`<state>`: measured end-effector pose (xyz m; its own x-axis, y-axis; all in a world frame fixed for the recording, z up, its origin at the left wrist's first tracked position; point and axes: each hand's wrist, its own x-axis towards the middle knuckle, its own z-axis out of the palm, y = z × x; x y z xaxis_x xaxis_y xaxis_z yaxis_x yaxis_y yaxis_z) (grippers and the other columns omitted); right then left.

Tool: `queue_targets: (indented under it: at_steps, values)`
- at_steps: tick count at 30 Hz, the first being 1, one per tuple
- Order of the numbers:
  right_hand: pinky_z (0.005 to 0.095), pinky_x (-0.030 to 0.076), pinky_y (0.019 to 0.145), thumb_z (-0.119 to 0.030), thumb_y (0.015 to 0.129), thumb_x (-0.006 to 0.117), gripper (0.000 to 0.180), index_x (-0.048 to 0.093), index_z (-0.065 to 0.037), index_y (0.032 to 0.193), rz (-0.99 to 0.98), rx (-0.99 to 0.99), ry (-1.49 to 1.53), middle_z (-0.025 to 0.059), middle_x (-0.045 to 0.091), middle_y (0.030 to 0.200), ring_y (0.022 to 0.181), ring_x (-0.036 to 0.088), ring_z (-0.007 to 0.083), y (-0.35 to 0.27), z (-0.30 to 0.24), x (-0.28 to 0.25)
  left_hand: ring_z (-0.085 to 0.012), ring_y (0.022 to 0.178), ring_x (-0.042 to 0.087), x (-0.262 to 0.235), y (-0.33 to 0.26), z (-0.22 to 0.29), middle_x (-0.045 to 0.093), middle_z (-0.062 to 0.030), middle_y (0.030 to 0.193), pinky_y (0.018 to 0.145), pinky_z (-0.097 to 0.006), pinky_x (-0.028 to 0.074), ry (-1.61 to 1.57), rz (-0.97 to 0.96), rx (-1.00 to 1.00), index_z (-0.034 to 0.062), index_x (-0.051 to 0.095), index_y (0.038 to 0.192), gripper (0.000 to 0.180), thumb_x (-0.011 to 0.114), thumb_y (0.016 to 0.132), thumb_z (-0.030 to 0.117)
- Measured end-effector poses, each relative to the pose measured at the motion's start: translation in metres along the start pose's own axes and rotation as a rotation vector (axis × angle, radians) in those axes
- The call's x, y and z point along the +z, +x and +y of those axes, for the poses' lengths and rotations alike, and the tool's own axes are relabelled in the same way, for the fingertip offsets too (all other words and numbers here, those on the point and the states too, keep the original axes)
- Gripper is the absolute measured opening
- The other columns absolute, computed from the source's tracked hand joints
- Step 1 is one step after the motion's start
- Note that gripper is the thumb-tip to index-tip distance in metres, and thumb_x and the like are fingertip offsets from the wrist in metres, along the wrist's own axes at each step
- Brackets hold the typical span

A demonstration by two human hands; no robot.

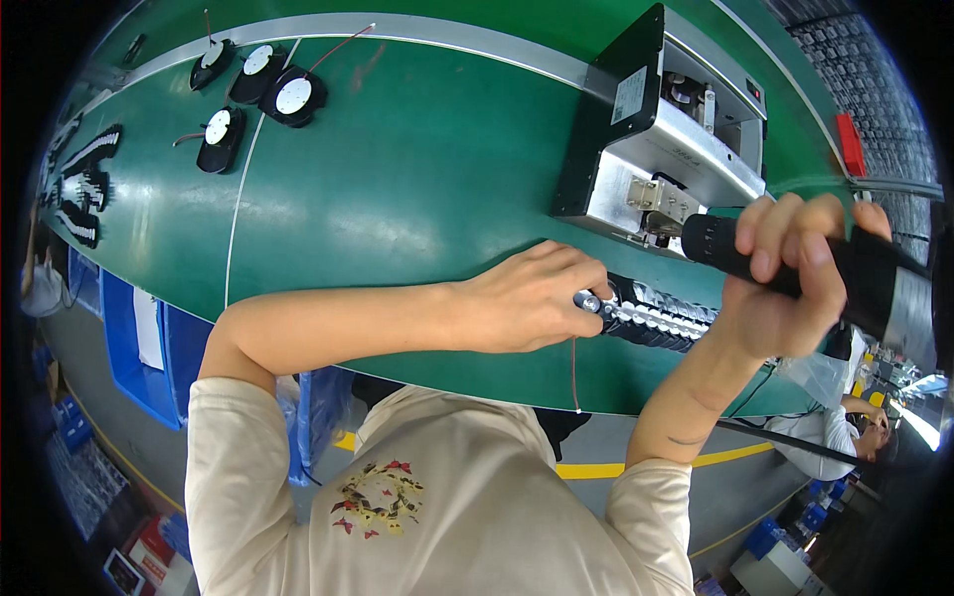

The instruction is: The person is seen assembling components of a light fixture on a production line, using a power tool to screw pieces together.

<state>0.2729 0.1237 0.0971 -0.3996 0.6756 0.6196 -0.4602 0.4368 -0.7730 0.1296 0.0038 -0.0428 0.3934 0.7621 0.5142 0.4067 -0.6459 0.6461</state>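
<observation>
My left hand [542, 298] is closed at the near end of a row of black parts with silver-white faces [661, 316]. Its thumb and fingers grip a small black part with a shiny round piece [588, 301], mostly covered by the fingers. A thin red wire [574, 372] hangs below them toward the table edge. Raised at the right, my right hand [795, 258] wraps round a black cylindrical electric screwdriver [720, 245], held sideways above the far end of the row. The tool's tip cannot be made out.
A silver-and-black machine [636, 149] stands behind the row on the green table [397, 199]. Several black parts with white discs [295, 96] lie at the far left, near stacked black pieces [87, 189]. A blue bin [134, 338] sits beside the table. Another person [825, 437] is at the right.
</observation>
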Motion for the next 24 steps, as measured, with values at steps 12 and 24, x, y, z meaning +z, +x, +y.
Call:
queue_targets:
  at_steps: [12, 24]
  values:
    - [0.0339, 0.045, 0.045, 0.002, 0.082, 0.063, 0.037, 0.045, -0.007, 0.113, 0.084, 0.097, 0.051, 0.0046, 0.047, 0.061, 0.042, 0.047, 0.0159, -0.063, -0.030, 0.014, -0.0331, 0.117, 0.055, -0.002, -0.001, 0.002, 0.059, -0.0085, 0.116, 0.097, -0.046, 0.045, 0.024, -0.023, -0.022, 0.0138, 0.071, 0.085, 0.014, 0.075, 0.072, 0.014]
    - [0.0317, 0.045, 0.046, 0.005, 0.082, 0.060, 0.036, 0.042, -0.008, 0.110, -0.087, 0.040, -0.063, 0.0048, 0.049, 0.064, 0.046, 0.048, 0.0134, -0.090, -0.021, 0.020, -0.0332, 0.119, 0.054, -0.003, -0.003, 0.004, 0.056, -0.0080, 0.118, 0.096, -0.046, 0.046, -0.002, -0.028, -0.024, 0.0129, 0.072, 0.085, 0.019, 0.077, 0.067, 0.011]
